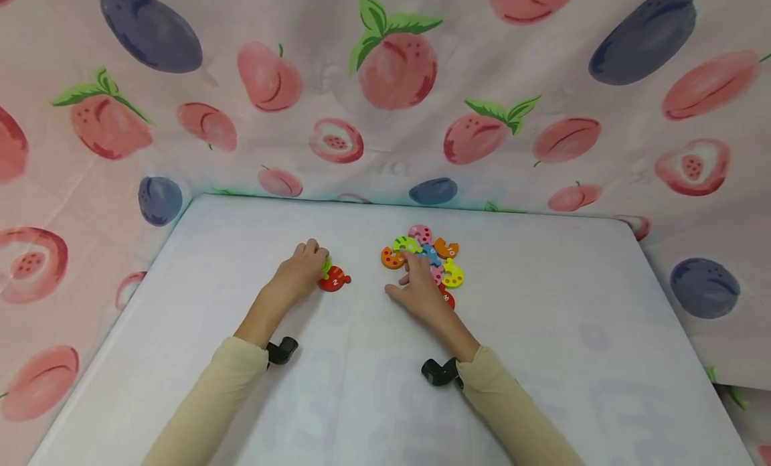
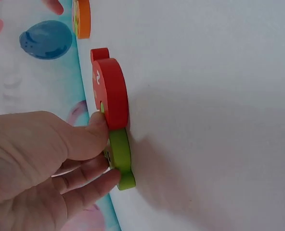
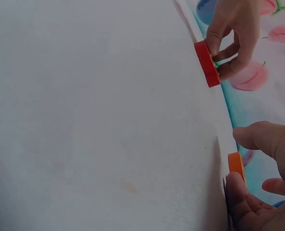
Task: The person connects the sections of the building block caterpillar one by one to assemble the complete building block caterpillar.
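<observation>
My left hand (image 1: 299, 270) pinches a green piece (image 2: 120, 156) between thumb and fingers. Joined to that piece is a red piece (image 1: 333, 280) marked 2, lying flat on the white table; the left thumb touches its edge (image 2: 114, 91). My right hand (image 1: 421, 293) is over the near left side of a group of coloured pieces, thumb apart from the fingers. An orange dotted piece (image 1: 391, 258) lies by its fingertips, and in the right wrist view the orange piece (image 3: 236, 166) shows between thumb and fingers, with no grip on it visible.
The group also holds a green striped piece (image 1: 405, 244), pink (image 1: 423, 234), orange (image 1: 446, 248), blue (image 1: 430, 254) and yellow (image 1: 453, 274) ones, and a red one (image 1: 448, 297) partly under the right hand. A fruit-print cloth (image 1: 385, 144) stands behind the white table (image 1: 542, 319).
</observation>
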`<state>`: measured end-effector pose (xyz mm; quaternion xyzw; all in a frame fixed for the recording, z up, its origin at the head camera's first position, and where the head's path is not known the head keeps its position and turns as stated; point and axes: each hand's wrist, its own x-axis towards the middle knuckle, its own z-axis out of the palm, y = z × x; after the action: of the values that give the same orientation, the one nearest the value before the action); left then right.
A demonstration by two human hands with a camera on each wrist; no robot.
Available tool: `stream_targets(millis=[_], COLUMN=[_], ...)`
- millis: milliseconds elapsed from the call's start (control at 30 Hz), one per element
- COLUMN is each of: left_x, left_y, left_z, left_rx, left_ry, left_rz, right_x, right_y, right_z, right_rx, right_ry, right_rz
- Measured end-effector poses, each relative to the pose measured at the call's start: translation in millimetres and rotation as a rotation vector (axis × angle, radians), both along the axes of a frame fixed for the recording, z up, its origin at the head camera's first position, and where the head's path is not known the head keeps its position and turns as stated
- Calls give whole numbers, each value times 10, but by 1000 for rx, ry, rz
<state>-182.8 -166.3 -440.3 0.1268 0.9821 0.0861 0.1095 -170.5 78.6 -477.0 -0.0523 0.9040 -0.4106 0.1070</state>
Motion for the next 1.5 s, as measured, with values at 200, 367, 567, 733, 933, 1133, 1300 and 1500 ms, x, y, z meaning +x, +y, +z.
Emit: stream_targets(millis=[200, 367, 567, 733, 933, 1133, 1300, 1500], left_x=[42, 76, 123, 124, 121, 115, 112, 129], left_y=[-7, -21, -25, -18, -1, -3, -10, -14], left_z=[33, -17, -74, -72, -55, -52, -61, -79], left_rx=[33, 89, 134, 127, 115, 101, 103, 122], left_ry=[33, 33, 39, 49, 38, 41, 50, 54], left_rz=[6, 18, 6, 6, 8, 1, 1, 0], right_x=[-16, -51, -119, -138, -125, -118, -109, -94], right_y=[2, -35, -103, -127, -127, -153, -180, -187], right_z=[19, 3, -4, 0, 1, 18, 27, 14], right_rx=[10, 44, 120, 161, 179, 172, 182, 179], right_ry=[-2, 2, 42, 53, 85, 117, 140, 162], right_rz=[-6, -14, -3, 13, 22, 16, 13, 21])
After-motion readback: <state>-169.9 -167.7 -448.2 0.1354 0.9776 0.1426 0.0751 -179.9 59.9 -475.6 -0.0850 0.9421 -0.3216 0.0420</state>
